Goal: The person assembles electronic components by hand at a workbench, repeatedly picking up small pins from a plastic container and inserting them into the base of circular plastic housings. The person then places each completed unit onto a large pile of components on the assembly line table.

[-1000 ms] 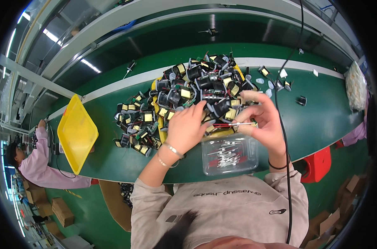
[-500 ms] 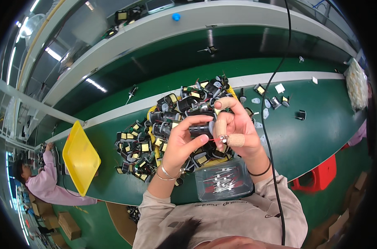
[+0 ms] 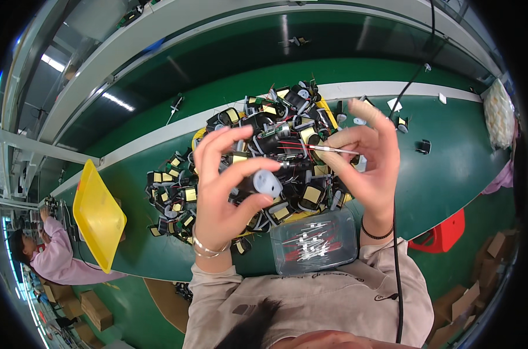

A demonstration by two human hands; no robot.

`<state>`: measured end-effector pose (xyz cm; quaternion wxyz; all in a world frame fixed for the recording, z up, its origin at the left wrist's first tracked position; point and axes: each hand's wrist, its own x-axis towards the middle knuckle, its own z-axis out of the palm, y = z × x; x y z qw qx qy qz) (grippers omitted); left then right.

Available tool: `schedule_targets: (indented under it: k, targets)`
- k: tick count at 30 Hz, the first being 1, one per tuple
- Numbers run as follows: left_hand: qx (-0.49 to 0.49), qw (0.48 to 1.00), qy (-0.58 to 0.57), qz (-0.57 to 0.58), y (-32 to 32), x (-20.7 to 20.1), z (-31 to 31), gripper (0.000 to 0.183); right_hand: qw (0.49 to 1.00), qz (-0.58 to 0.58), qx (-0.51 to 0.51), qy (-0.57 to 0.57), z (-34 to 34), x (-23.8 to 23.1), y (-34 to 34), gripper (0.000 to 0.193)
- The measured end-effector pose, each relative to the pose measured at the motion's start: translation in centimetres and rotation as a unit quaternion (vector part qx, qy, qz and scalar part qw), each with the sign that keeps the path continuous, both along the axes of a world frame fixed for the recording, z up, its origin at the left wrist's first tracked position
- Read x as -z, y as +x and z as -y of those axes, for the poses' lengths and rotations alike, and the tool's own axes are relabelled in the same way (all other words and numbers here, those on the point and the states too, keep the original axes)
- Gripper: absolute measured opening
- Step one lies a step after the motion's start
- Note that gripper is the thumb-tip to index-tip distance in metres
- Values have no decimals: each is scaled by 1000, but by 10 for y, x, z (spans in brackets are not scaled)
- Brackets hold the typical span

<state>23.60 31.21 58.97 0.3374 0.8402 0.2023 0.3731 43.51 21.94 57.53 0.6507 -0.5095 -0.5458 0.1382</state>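
Observation:
My left hand (image 3: 217, 180) is curled around a small dark cylindrical part with a grey round end cap (image 3: 268, 184), held between thumb and fingers. To its right, my right hand (image 3: 371, 163) pinches a thin wire lead (image 3: 327, 149) with red strands and a white end between thumb and forefinger. Some of its fingertips are wrapped in tan tape. Both hands hover over a heap of black parts with pale yellow pads (image 3: 313, 194), partly resting on a yellow tray (image 3: 329, 113). Just below sits a clear plastic box (image 3: 280, 263) of red and white wire leads.
A yellow tray (image 3: 101, 218) stands tilted at the left, near a person in a pink top (image 3: 57, 250). Loose parts (image 3: 425, 146) and a clear bag (image 3: 499, 119) lie at the right. A black cable (image 3: 399, 279) hangs past my right arm. A red stool (image 3: 444, 232) stands below.
My hands have moved apart. The left one, with the capped part, has turned so its grey end shows; the right has drawn away rightward with the wire lead.

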Motion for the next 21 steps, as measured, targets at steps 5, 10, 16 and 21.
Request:
schedule_targets:
  k: [5,10,16,21]
  targets:
    - [25,976,132,-173,2,-8,8,34,980,201,-6,-10,3,-9,-15,54]
    - [127,981,34,-141,-6,-8,-1,32,981,175,-62,-56,7,-10,-10,55]
    - [204,974,-61,-71,-10,-8,-6,31,981,-39,-187,-19,0,-10,-12,62]
    - [242,968,-65,-17,-7,-7,-3,34,963,81,-253,40,-4,-7,-1,32]
